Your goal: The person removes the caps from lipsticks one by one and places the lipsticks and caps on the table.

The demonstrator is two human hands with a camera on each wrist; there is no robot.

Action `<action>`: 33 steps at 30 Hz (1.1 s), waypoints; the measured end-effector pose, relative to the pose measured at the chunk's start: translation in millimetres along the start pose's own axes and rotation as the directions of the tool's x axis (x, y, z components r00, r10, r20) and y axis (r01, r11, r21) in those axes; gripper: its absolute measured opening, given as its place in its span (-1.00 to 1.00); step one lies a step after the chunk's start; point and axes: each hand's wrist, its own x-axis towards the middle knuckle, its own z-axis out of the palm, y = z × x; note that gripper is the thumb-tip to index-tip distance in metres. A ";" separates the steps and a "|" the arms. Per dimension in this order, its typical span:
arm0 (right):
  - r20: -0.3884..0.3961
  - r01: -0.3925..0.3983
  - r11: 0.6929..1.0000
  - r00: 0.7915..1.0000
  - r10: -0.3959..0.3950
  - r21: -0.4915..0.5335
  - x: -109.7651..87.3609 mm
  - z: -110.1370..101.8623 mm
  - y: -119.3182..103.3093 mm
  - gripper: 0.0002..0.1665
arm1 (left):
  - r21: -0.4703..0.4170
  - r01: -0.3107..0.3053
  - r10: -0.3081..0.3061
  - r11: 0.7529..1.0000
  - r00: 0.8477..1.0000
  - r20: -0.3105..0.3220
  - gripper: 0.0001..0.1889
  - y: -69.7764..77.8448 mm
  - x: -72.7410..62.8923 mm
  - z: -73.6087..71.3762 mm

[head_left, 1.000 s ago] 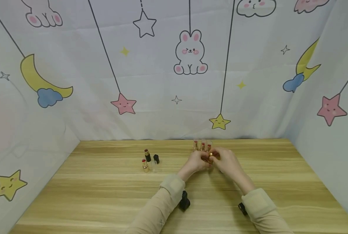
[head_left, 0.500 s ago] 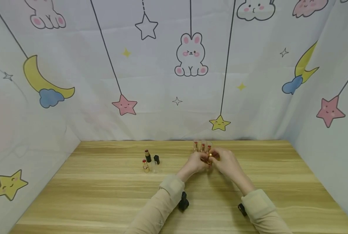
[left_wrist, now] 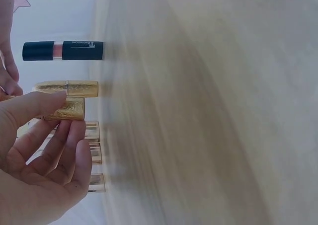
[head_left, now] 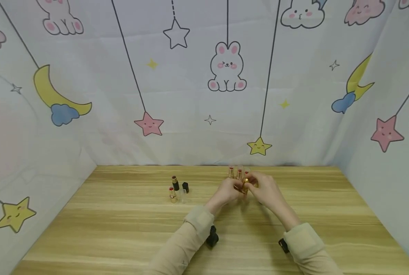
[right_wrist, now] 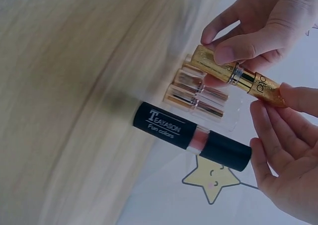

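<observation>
A gold lipstick [right_wrist: 212, 62] lies between my two hands, its shiny inner collar showing between the base and the other gold part. My left hand [head_left: 226, 193] grips the textured base, thumb on top of it. At the other end, my right hand [head_left: 266, 191] pinches the part with dark lettering between thumb and fingers. In the left wrist view, a second gold lipstick [left_wrist: 82, 89] stands just behind the held one. A black lipstick [right_wrist: 166, 125] with a pinkish clear band stands beside them. Several gold-based lipsticks [right_wrist: 191, 101] with clear covers stand close by.
On the table's left stand a red lipstick with a gold base [head_left: 172, 195], a black lipstick [head_left: 175, 184], a black cap [head_left: 185, 187] and a clear cap [head_left: 183, 196]. A white printed curtain [head_left: 184, 149] borders the wooden table [head_left: 122, 229] at the back.
The head view has tilted slightly, shifting the scene a little. Both hands stay together at the gold lipstick, which has moved slightly left relative to the lipsticks behind it.
</observation>
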 end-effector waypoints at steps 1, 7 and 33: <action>-0.002 0.000 1.000 1.000 0.000 -0.002 -0.1 -0.7 -1.8 -0.77 | -0.003 -0.004 0.004 1.000 1.000 0.003 -0.85 -0.2 -0.8 -1.1; -0.007 -0.010 1.000 1.000 0.010 -0.001 -0.1 -4.3 -12.5 -0.75 | -0.008 -0.047 0.047 0.999 0.999 0.003 -0.87 -4.3 -6.9 -8.3; -0.027 0.026 0.995 0.999 -0.023 0.101 -5.3 15.2 -46.2 -0.76 | -0.046 -0.049 0.046 0.998 0.998 -0.053 -0.80 -28.6 -72.6 -49.3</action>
